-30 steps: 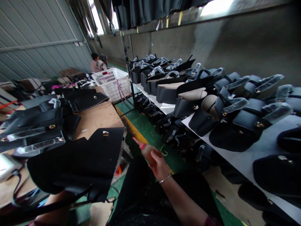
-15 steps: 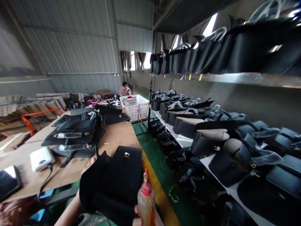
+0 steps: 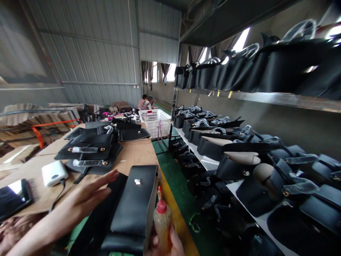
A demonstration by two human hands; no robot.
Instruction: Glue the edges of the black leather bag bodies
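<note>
Gripping a glue bottle (image 3: 162,222), right hand (image 3: 170,245); left hand (image 3: 85,197) spread flat (fingers wide) beside bag flap (image 3: 133,202).

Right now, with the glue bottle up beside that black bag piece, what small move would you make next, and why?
Probably tip the bottle toward the edge of the bag piece. The right hand holds it upright, its red nozzle close beside that edge, and the left hand lies flat on the piece.
</note>
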